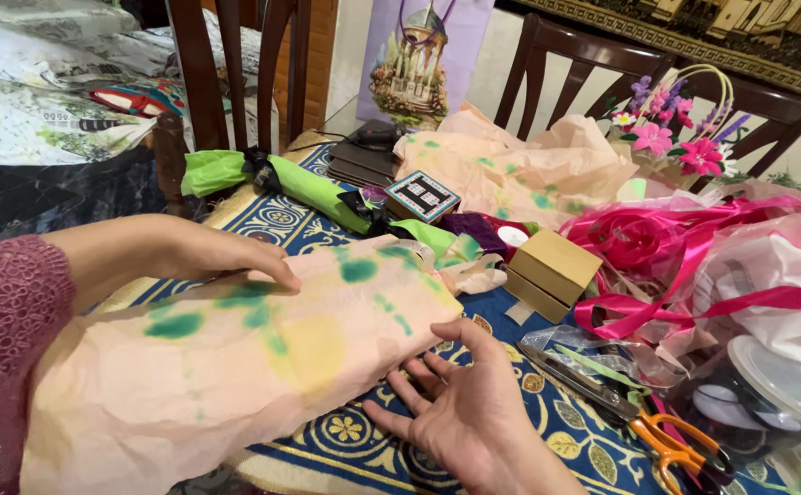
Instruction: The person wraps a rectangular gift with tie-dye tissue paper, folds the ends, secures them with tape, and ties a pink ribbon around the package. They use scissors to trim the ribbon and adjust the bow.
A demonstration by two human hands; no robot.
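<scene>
A flat bundle wrapped in peach tissue paper with green and yellow blotches (235,357) lies across the near part of the table. My left hand (203,252) rests palm down on its upper edge, fingers pressing the paper. At the bundle's lower right corner, my right hand (460,408) is palm up with fingers spread, thumb touching the paper's edge. It holds nothing.
A blue patterned cloth (364,435) covers the table. Orange-handled scissors (639,417) lie to the right, beside a small cardboard box (550,272), pink ribbon (684,247) and a clear lidded tub (776,380). A green wrapped roll (313,192), more peach paper (519,170) and a flower basket (671,137) sit farther back, with chairs behind.
</scene>
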